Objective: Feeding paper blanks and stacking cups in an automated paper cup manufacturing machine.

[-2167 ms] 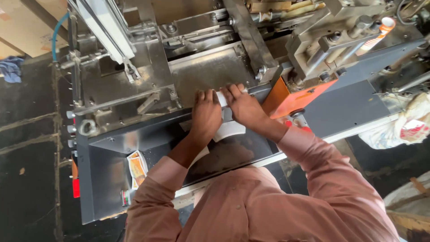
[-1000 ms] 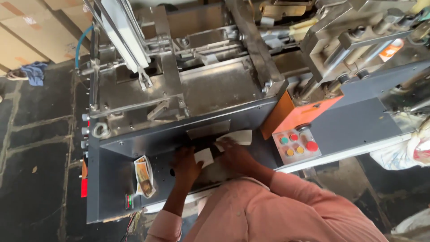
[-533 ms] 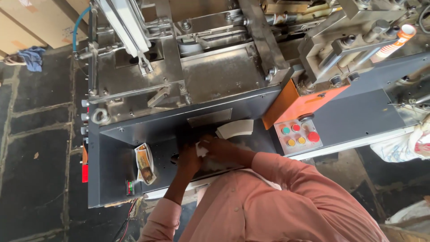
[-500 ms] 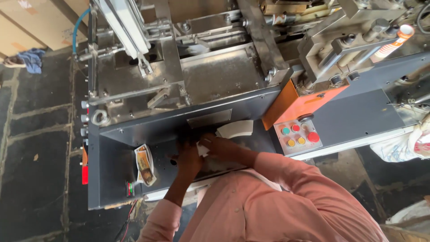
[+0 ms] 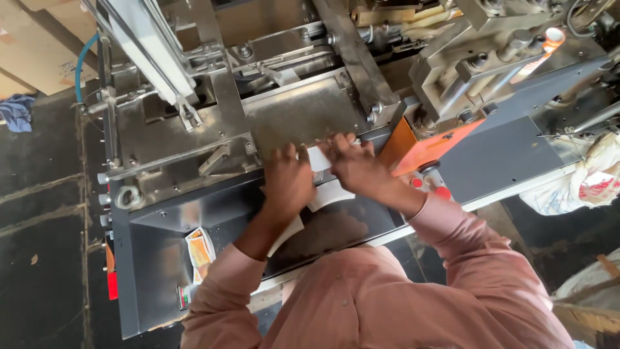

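Dark stone floor (image 5: 39, 245) lying frame-left. Left hand (image 5: 289, 181) pinching the white paper piece (image 5: 318, 159) at frame centre, holding it flat against the steel machine bed (image 5: 303, 116). Right hand (image 5: 352, 165) gripping its other edge, likely squaring it. Orange control panel (image 5: 423, 145) sitting right.

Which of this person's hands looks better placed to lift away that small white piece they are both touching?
Probably the right hand: its fingers lie over the white piece at the edge of the steel machine bed. The left hand only meets its near side.
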